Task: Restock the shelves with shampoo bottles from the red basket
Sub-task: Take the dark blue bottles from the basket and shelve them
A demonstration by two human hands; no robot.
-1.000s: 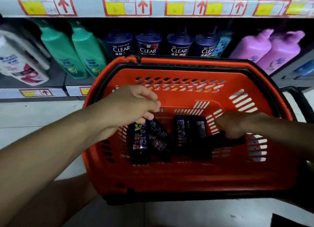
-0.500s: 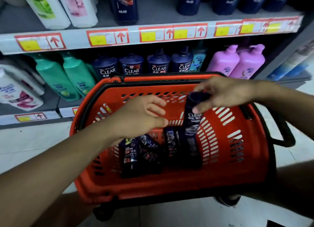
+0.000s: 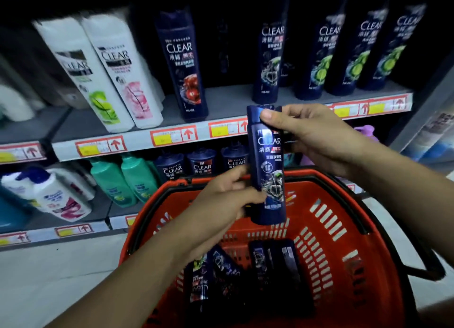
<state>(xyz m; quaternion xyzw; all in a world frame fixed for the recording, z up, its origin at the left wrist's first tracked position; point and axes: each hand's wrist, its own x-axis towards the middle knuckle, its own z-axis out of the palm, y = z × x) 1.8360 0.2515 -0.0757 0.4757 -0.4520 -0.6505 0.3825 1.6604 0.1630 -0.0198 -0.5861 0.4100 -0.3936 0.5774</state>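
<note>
1. Nearest us, the red basket (image 3: pixel 344 266) sits low in front, and several dark shampoo bottles (image 3: pixel 272 261) lie flat on its bottom, so we judge the restocking is far from finished.
2. Just above the basket's far rim we hold one dark blue bottle (image 3: pixel 267 165) upright, label facing us. Our left hand (image 3: pixel 226 197) has its grip curled round the bottle's lower part, and our right hand (image 3: pixel 317 141) pinches it near the cap, thumb across the top front.
3. We take this as the carrying step: the bottle is out of the basket and not yet on a shelf.
4. Beyond it, the middle shelf (image 3: pixel 221 106) carries a red-label dark bottle (image 3: pixel 183 65) on the left and a row of matching dark bottles (image 3: pixel 269 60) on the right, with a bare gap between.
5. The next move probably calls for lifting the bottle over the price-tag strip (image 3: pixel 172 137) and standing it in that gap, label forward, without knocking its neighbours.
</note>
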